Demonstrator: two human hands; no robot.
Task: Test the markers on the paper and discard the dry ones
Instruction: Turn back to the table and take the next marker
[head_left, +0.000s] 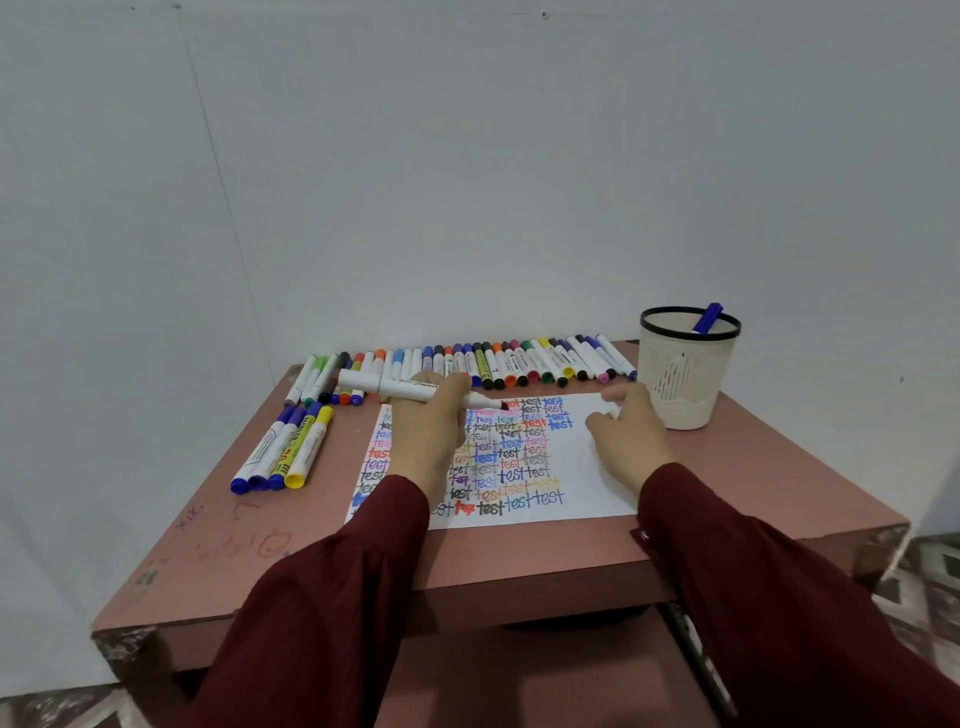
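I am logging, nearest first:

- Pink counter (519, 556): it is carrying everything listed.
- Paper (597, 483): it is lying flat at the centre, filling up with rows of "test" in many colours; the right part is staying blank.
- Right hand (628, 431): it is resting on the blank part, probably pinning the sheet. The fingers are loosely bent; I cannot tell if they are pinching a cap.
- Left hand (434, 421): its fingers are curling round an uncapped white marker (405, 388), the dark tip touching the paper's far edge, ready for a trial stroke.
- Four capped markers (280, 452): they are lying together at the left.
- Long marker row (493, 364): it is lining the far edge.
- Cream mesh bin (685, 379): it is holding a blue marker (707, 317), likely a dry reject.
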